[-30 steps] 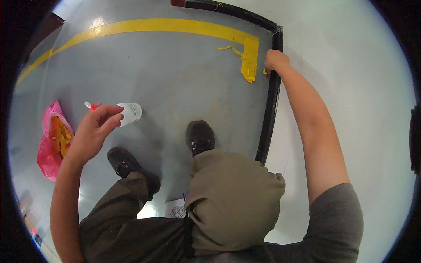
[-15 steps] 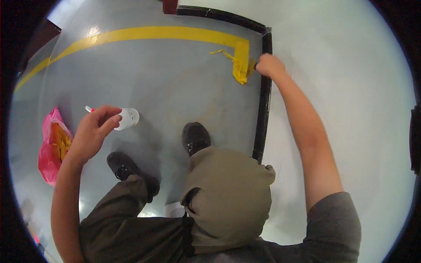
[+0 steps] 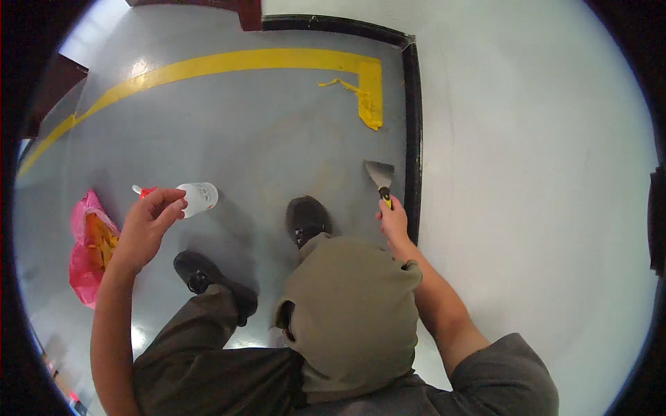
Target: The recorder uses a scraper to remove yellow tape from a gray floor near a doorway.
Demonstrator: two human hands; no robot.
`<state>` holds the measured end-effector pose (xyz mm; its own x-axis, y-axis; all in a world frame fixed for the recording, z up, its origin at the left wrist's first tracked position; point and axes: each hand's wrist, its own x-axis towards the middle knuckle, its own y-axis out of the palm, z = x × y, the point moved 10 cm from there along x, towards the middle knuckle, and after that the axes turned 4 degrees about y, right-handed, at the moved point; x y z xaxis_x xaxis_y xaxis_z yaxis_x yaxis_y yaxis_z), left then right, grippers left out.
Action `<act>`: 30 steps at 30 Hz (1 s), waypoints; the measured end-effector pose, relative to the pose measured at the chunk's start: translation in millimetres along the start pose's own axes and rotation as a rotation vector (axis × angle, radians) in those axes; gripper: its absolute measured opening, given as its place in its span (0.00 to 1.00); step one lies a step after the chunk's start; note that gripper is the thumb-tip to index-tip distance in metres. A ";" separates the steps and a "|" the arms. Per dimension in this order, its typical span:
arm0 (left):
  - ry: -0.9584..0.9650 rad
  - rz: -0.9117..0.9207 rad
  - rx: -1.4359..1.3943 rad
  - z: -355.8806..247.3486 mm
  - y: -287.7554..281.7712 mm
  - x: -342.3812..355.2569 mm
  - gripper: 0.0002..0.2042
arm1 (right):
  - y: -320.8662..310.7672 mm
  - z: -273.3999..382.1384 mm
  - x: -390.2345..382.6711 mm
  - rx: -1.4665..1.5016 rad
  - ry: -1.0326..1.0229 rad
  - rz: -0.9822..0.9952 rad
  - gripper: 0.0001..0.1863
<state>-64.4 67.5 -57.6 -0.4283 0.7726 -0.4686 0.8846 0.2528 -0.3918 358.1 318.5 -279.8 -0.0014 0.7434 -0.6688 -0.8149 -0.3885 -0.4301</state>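
My right hand (image 3: 393,218) is closed round the black and yellow handle of a scraper (image 3: 379,172), its wide metal blade pointing away from me over the grey floor. Beyond the blade, yellow floor tape (image 3: 372,90) runs down to a torn, crumpled end, with a thin strip curling off to the left. My left hand (image 3: 149,225) hangs in the air with loosely bent fingers, thumb apart, and nothing visible in it. Partly behind those fingers is a white spray bottle (image 3: 201,199) with a red and white head.
A pink plastic bag (image 3: 84,270) holding yellow scraps lies left of my left hand. The black skirting (image 3: 413,139) meets a white wall (image 3: 513,173) on the right. My dark shoes (image 3: 307,218) stand on the floor below; a dark red post (image 3: 250,14) is at the far edge.
My right hand has drawn back toward me from beside the tape's torn end, and the scraper blade now shows plainly. My left hand stays nearly in place.
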 end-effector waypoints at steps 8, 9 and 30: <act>-0.004 -0.001 0.038 -2.5 1.6 -1.6 0.14 | 31.3 125.4 103.1 0.076 -0.032 0.012 0.14; -0.030 -0.012 0.051 -7.7 0.1 -3.2 0.16 | 34.2 133.3 106.9 0.078 0.011 0.022 0.14; -0.041 0.020 0.027 3.4 14.7 15.5 0.17 | 8.0 81.8 71.3 -0.004 -0.175 0.012 0.20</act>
<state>-58.6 81.2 -73.4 -0.4183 0.7524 -0.5088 0.8880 0.2211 -0.4031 304.1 412.9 -281.4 -0.1121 0.8220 -0.5584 -0.8117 -0.3999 -0.4257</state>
